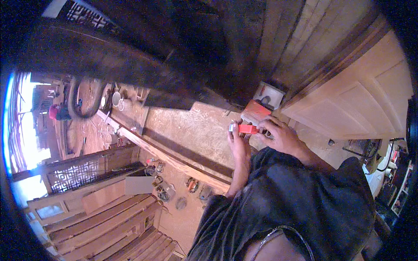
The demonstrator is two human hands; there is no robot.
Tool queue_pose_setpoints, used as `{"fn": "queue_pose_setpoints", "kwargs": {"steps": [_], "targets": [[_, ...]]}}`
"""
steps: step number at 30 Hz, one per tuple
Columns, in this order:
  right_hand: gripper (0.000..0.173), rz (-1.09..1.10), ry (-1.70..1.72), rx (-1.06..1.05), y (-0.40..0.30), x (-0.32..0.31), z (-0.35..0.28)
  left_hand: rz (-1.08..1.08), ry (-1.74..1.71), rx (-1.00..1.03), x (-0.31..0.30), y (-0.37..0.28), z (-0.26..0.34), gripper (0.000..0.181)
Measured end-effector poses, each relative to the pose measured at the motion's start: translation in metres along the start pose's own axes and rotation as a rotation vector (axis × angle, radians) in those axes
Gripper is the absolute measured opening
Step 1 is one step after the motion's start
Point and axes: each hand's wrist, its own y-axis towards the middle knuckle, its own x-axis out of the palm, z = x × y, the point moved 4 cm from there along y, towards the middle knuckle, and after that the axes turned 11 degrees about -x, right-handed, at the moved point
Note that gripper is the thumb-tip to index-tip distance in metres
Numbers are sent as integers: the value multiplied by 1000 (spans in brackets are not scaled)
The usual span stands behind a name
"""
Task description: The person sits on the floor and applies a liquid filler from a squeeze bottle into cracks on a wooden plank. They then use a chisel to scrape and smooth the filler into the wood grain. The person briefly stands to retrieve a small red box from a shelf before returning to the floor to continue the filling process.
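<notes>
A small red object [247, 129] with a pale end is held between my two hands in front of my body; its exact kind is too small to tell. My left hand [240, 143] grips it near the pale end at the left. The fingers of my right hand [281, 137] pinch its right end and partly cover it. Just beyond the hands lies a red-orange box-like thing [256, 110]. Against that sits a white container [271, 94] with a dark round thing in or on it.
A long timber beam [169, 160] runs diagonally at left. Several power tools [165, 191] lie beyond it, near a slatted wooden bench [111, 225]. A panelled wooden door [356, 101] stands at right. Dark wood [137, 55] spans the top. White buckets [116, 98] stand farther off.
</notes>
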Motion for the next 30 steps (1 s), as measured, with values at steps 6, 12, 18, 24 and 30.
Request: {"fn": "queue_pose_setpoints", "kwargs": {"steps": [6,12,18,24,30], "targets": [[25,28,254,41,24,94,-91,89,-133,210,-99,-55,72,30],[27,-7,264,-132,48,172,-140,135,-70,332,-169,-82,134,28],[27,-175,268,-238,56,220,-170,186,-29,407,-214,-114,168,29],[26,-232,242,-306,54,237,-199,172,-142,423,-233,-129,178,28],[25,-26,0,-648,45,246,-226,270,-402,402,-248,-149,182,30]]}}
